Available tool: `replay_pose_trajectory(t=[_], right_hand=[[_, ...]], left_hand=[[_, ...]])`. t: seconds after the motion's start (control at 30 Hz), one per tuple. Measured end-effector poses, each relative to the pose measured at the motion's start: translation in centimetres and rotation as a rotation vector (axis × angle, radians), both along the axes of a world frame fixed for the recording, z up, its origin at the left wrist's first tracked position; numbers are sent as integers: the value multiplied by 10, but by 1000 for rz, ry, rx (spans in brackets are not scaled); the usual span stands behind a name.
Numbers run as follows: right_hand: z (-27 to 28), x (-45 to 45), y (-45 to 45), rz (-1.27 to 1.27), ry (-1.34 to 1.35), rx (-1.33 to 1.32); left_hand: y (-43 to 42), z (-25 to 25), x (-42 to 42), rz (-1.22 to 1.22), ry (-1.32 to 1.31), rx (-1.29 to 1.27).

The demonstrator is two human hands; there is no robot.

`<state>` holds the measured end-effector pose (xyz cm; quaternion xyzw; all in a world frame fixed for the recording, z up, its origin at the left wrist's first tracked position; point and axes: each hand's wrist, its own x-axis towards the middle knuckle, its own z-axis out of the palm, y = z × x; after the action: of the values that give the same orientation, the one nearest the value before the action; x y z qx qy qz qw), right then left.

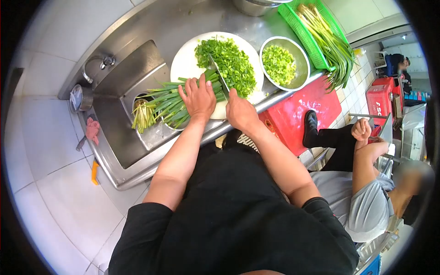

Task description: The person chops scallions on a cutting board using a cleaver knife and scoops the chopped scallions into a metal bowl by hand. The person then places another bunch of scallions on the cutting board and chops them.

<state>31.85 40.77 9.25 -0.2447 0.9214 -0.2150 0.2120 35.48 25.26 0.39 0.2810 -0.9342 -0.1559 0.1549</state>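
Note:
My right hand [241,111] is closed round the handle of a kitchen knife, whose blade [220,75] points away from me over a round white cutting board [183,64]. My left hand [200,97] presses down on a bundle of spring onions [172,100], holding it just left of the blade with the fingers somewhat spread. The long green stalks reach off the board over the sink, partly hidden under my hand. To the right of the knife lies a heap of chopped spring onion greens [231,64].
Beside the board stands a metal bowl [301,64] of lighter chopped pieces. Whole spring onions overhang a green basket [316,48]. A sink [120,137] with a tap [101,63] is on the left. A person in a grey shirt [366,206] sits at right, near a red surface [298,112].

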Motion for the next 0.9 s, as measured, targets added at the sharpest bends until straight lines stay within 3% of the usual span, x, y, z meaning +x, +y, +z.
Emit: replay_pose_trajectory(t=[0.33, 0.9], right_hand=[[69, -10, -4, 0, 40, -31], [27, -2, -15, 60, -28, 89]], left_hand=[[-9, 3, 3, -132, 6, -124], [-10, -1, -2, -94, 30, -49]])
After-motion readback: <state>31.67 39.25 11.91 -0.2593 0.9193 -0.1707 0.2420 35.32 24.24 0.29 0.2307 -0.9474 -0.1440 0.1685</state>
